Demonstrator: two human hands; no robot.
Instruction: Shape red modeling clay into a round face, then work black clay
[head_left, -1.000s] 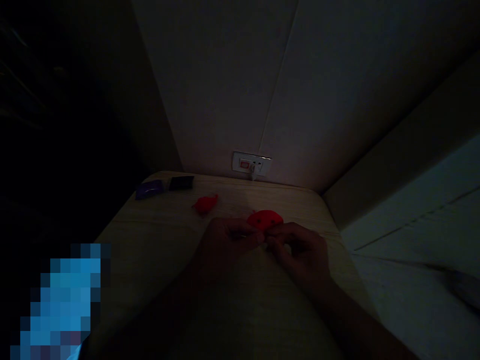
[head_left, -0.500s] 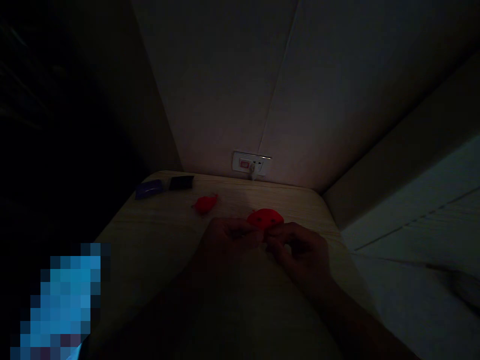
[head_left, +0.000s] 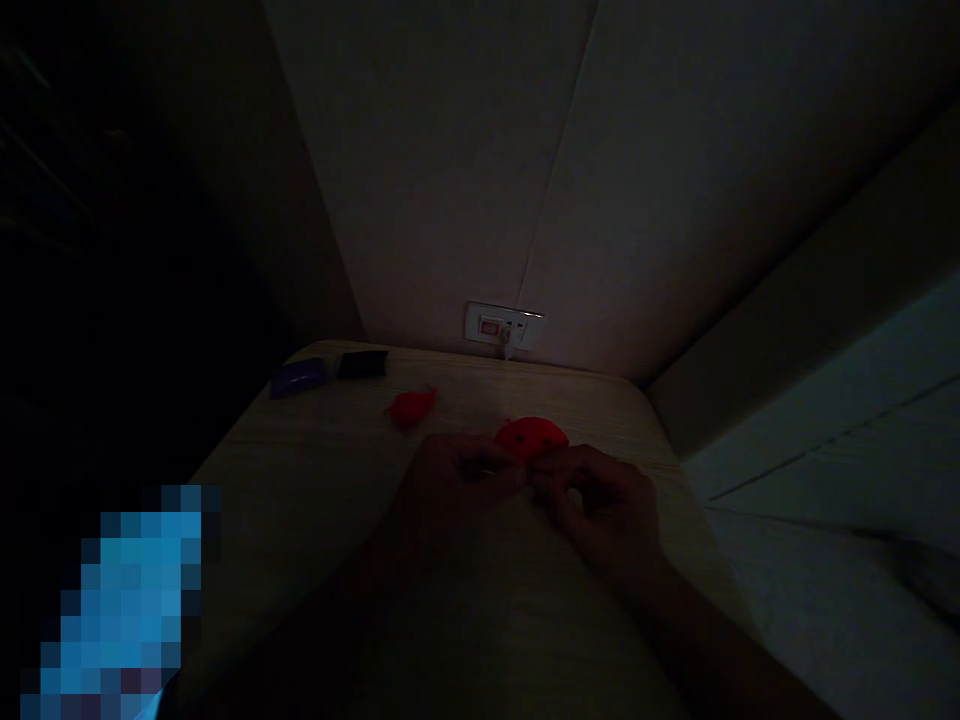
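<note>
Fingers [head_left: 512, 478] meet at the near edge of a bright red, rounded piece with two dark spots [head_left: 532, 432]; scarcely any change

We find the red piece on the pale, wood-grained tabletop [head_left: 600, 402], just beyond both sets of fingertips, which hide its near edge. Material: perhaps soft, clay-like; not confirmed.

Left hand [head_left: 442, 490]: thumb and forefinger drawn together from the left, tips at that edge. Right hand [head_left: 615, 500]: thumb and fingers curled in from the right, a small gap showing inside the curl, tips almost meeting the left ones. Too dark for us to tell whether either hand grips the piece, pinches a small bit, or only touches.

Change: against the frames of the last second, we see at most a slight shift in piece and fingertips. Both dark spots stay uncovered. We judge this to be slow, fine fingertip work at one spot, with no visible gain over that span.

Farther out, untouched: a red lump with pointed ends [head_left: 412, 409], left of the piece; then a black, flat rectangular packet [head_left: 363, 365] and a shiny purple packet [head_left: 298, 378] near the back left corner. Behind, on the wall: a white socket plate with a red switch [head_left: 532, 335].
</note>
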